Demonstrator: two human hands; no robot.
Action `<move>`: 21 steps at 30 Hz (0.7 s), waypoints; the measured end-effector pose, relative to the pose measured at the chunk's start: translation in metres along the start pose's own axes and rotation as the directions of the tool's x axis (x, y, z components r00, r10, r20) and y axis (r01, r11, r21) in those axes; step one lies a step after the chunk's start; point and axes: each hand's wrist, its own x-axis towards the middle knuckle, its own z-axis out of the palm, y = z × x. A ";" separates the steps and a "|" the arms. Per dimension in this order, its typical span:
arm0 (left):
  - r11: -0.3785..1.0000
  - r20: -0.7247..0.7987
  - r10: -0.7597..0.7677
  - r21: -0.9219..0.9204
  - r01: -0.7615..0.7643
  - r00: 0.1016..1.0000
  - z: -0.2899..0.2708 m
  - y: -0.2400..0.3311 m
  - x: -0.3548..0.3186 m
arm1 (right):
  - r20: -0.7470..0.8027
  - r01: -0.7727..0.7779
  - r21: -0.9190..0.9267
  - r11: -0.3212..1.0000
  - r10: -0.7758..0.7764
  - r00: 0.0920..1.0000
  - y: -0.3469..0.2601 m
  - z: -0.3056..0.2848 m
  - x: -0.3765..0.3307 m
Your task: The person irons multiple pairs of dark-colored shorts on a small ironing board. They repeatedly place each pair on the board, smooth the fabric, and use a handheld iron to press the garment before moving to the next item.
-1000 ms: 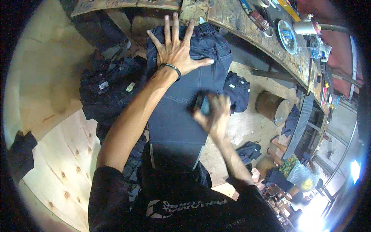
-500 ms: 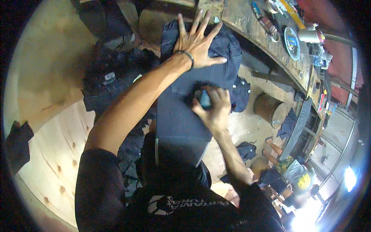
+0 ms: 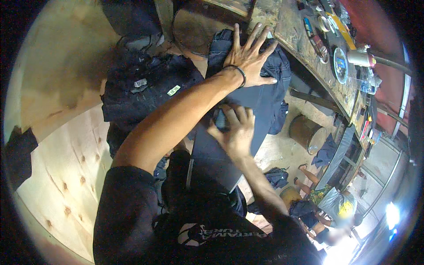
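Possibly, the dark garment [image 3: 261, 100], left of the desk [image 3: 289, 20], could bunch if the left grip [image 3: 251, 62], spread across its far end, pressed too lightly against drag from the dark block [image 3: 220, 119] clutched by the right grip [image 3: 236, 132].

The left fisheye camera of the pair worn on my head looks steeply down, upright and unmirrored, past my dark shirt [image 3: 128, 212] at the lower edge to my left hand [image 3: 251, 64] above the middle of the view and my right hand [image 3: 237, 132] near its centre, both close. Its wide lens takes in the workbench [image 3: 289, 26] at upper right and, farther off, a co-worker [image 3: 338, 202] at lower right.
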 end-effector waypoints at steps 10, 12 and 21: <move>0.989 0.114 -0.128 0.090 0.118 0.985 -0.002 0.006 0.006 | -0.083 0.166 0.055 0.985 -0.161 0.983 0.011 -0.001 0.012; 0.987 0.097 -0.135 0.095 0.126 0.986 0.002 0.006 0.006 | 0.010 0.331 0.269 0.904 -0.346 0.938 0.028 -0.010 -0.002; 0.990 0.049 -0.124 0.073 0.120 0.991 0.002 0.008 0.004 | 0.149 0.085 0.169 0.982 -0.110 0.983 0.056 -0.052 -0.009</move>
